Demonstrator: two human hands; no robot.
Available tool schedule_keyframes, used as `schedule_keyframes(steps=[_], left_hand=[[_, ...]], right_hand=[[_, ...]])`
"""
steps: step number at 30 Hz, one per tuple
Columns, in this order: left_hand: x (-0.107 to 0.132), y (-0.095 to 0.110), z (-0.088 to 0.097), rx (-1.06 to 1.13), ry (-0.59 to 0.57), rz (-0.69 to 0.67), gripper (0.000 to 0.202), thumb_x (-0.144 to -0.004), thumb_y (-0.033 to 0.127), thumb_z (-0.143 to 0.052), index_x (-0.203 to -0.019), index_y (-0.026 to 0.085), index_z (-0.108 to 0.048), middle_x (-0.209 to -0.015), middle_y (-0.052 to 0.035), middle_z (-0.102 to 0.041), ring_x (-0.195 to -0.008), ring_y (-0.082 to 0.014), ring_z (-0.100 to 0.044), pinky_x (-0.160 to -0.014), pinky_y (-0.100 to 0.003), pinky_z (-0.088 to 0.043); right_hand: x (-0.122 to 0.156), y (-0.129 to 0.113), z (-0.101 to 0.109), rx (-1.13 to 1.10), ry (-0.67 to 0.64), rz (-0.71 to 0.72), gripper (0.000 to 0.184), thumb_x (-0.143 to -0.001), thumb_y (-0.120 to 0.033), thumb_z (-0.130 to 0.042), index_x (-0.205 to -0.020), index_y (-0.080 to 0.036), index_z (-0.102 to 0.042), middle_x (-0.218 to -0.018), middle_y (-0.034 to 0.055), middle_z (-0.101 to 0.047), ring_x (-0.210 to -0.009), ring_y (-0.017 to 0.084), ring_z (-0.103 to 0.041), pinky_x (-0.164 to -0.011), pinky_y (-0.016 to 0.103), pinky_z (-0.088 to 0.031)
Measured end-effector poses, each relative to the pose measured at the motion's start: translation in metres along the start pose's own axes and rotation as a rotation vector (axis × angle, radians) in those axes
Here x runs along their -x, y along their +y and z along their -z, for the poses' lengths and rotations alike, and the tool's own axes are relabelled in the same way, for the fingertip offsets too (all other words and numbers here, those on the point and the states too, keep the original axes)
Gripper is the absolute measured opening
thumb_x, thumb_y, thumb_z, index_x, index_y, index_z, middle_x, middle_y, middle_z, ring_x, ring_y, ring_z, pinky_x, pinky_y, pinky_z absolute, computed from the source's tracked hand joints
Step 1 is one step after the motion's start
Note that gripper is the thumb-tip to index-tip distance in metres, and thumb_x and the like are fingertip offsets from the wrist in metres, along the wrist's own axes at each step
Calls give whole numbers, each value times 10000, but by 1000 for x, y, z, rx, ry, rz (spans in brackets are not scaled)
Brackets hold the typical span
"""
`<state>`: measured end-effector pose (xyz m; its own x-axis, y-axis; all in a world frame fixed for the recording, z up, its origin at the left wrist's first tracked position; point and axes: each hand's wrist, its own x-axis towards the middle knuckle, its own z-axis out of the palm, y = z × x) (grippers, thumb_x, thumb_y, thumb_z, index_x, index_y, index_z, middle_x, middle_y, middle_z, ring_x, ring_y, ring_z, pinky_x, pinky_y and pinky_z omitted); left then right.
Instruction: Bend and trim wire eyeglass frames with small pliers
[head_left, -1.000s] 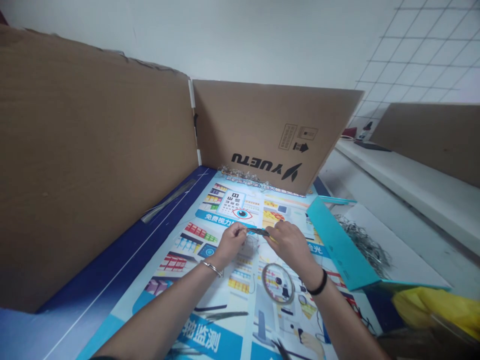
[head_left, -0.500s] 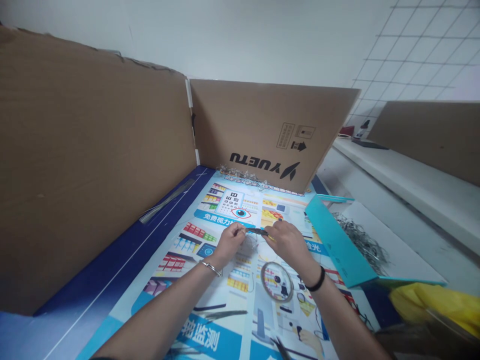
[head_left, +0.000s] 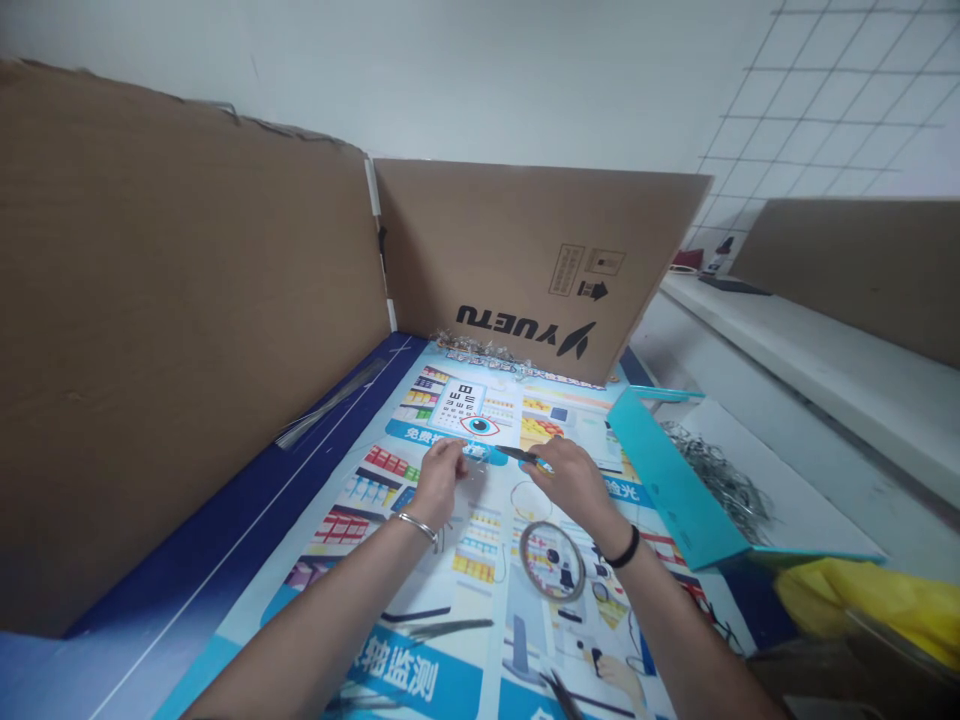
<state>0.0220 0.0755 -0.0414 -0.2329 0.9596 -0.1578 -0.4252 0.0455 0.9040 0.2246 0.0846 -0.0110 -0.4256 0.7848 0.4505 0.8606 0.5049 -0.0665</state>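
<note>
My right hand (head_left: 571, 480) is closed around a pair of pliers (head_left: 517, 455) whose dark, narrow jaws point left. My left hand (head_left: 441, 478) pinches what looks like a thin wire (head_left: 474, 462), faint against the printed sheet. A gap separates the plier tips from the left fingertips. Below the right hand lies a round coil of wire (head_left: 523, 556) on the sheet. Short dark wire strips (head_left: 451, 628) rest nearer to me, and the dark tips of another hand tool (head_left: 559, 692) show at the bottom edge.
Tall cardboard panels stand at left (head_left: 187, 300) and back (head_left: 517, 240). Silvery wire bits (head_left: 487, 347) line the back panel's foot. At right, a turquoise box (head_left: 667, 490) holds a tangled heap of wire pieces (head_left: 724, 485), with yellow material (head_left: 862, 600) nearby. Long strips (head_left: 330, 402) lie at left.
My left hand has moved left and slightly down, away from the plier tips. The pliers stay in my right hand, nearly in place. The view has shifted slightly.
</note>
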Motion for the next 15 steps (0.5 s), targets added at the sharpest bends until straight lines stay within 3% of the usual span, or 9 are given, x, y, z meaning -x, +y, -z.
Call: schedule_keyframes(steps=[4,9,15], left_hand=[[1,-2,-1,76,44,59,238,-633,328,-648,-652,176,-466,-494,74,-427,-454,-65,-412,-477,-217,-351],[13,-1,-10,97,-26,104,206,-633,305,-656,-671,160,-515,-476,69,-442,-444,-63,-412,-466,-213,-351],[23,2,-15,99,-117,153,193,-629,299,-659,-665,154,-537,-468,65,-450,-429,-64,-419,-458,-212,-347]], right_hand=[[-1,7,-9,-173,37,-76,220,-812,-352,-583,-943,-190,-652,-917,69,-657,-895,204,-584,-782,317,-445],[-2,3,-17,-403,48,-151,216,-800,-356,-586,-925,-190,-643,-894,56,-657,-850,193,-594,-758,318,-465],[-2,-8,-19,-510,50,-195,212,-785,-373,-602,-895,-195,-640,-888,52,-657,-805,182,-590,-726,308,-461]])
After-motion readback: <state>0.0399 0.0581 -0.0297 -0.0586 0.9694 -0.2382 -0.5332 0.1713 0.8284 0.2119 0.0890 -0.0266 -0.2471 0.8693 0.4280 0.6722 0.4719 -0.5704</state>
